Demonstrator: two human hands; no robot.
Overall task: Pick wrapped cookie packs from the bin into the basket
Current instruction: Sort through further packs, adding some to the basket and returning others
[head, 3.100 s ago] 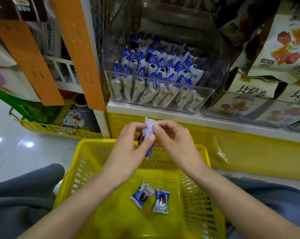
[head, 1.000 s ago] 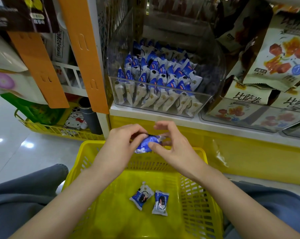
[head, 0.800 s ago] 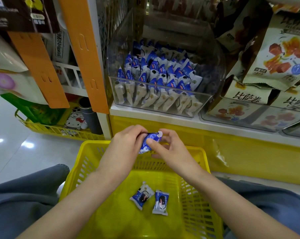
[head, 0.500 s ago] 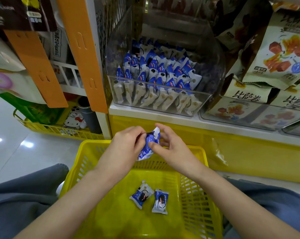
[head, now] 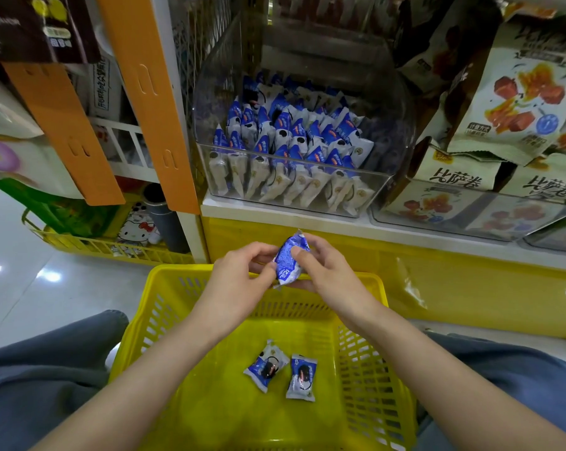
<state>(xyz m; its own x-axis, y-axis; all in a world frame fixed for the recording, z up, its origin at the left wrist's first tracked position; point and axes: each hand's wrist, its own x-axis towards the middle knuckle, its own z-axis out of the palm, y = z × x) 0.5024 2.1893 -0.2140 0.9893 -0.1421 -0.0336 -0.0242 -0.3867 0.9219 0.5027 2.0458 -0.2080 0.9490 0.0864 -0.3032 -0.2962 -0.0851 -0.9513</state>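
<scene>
Head view. Entry: one blue-and-white cookie pack (head: 289, 260), pinched between thumb and curled fingers of the left hand (head: 239, 271) at its 9 o'clock and the right hand (head: 327, 275) at its 3 o'clock, held above the yellow basket (head: 177, 278) at its 12 o'clock rim. A second pack (head: 266, 366) and third pack (head: 303, 377) lay side by side on the basket floor. The clear bin (head: 402, 131), stocked with packs, stood on the shelf at 12 o'clock

Basket (head: 164, 288): yellow, slotted walls. Held pack (head: 289, 262): blue, white print. Packs (head: 266, 366) in basket: blue and white, dark cookie image. Bin (head: 395, 118): clear; contents blue and white. Shelf front (head: 470, 288): yellow. Uprights (head: 151, 102): orange. Trousers (head: 47, 369): grey-blue.
</scene>
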